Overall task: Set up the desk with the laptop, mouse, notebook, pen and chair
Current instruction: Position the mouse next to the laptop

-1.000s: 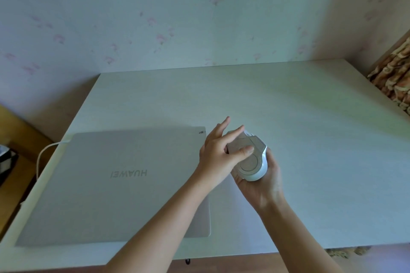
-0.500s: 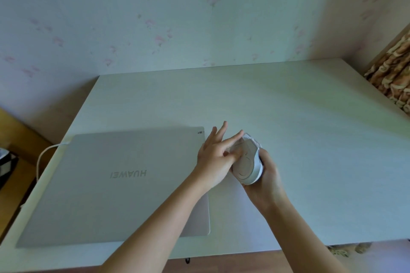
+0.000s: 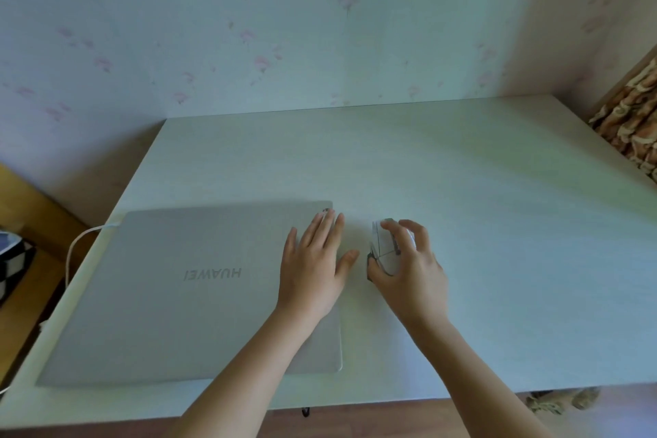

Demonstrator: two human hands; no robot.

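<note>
- Now I see my right hand (image 3: 409,267) cupped over the white mouse (image 3: 385,245), fingers curled around it, on the pale desk (image 3: 497,224) just right of the closed laptop (image 3: 177,295).
- Left hand (image 3: 313,274) lies flat, fingers spread and grasping nothing, on the laptop's far right corner, near the mouse but apart.
- White cable (image 3: 76,249) leaves the laptop's left side.

Home bedroom: floral wallpaper (image 3: 270,28), pale desk (image 3: 462,206), patterned curtain (image 3: 633,124).
</note>
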